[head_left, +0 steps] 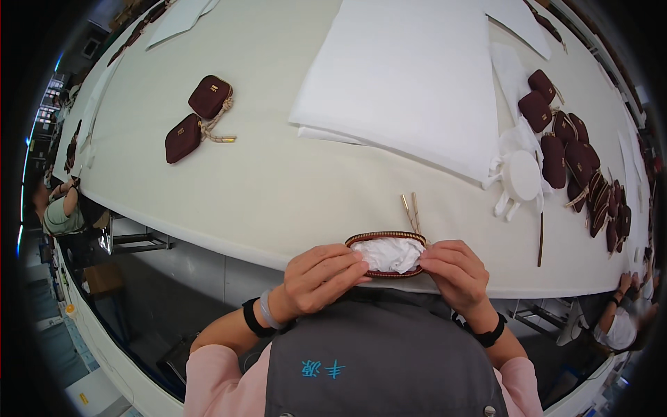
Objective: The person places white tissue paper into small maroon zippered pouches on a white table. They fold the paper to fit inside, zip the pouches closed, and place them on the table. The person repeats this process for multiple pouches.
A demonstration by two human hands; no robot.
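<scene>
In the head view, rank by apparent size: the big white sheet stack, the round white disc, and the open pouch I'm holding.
1. Big white sheet stack, largest.
2. Open pouch, though nearness to the camera may enlarge it.
3. Round white disc, smallest.

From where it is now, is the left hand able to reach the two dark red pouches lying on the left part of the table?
Probably yes, with a long stretch. The left hand holds the open pouch at the near edge; the two dark red pouches lie far up-left, with only bare table between.

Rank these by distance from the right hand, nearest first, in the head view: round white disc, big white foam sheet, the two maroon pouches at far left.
From the right hand:
1. Round white disc, up right.
2. Big white foam sheet, top centre.
3. Two maroon pouches, far upper left.
</scene>
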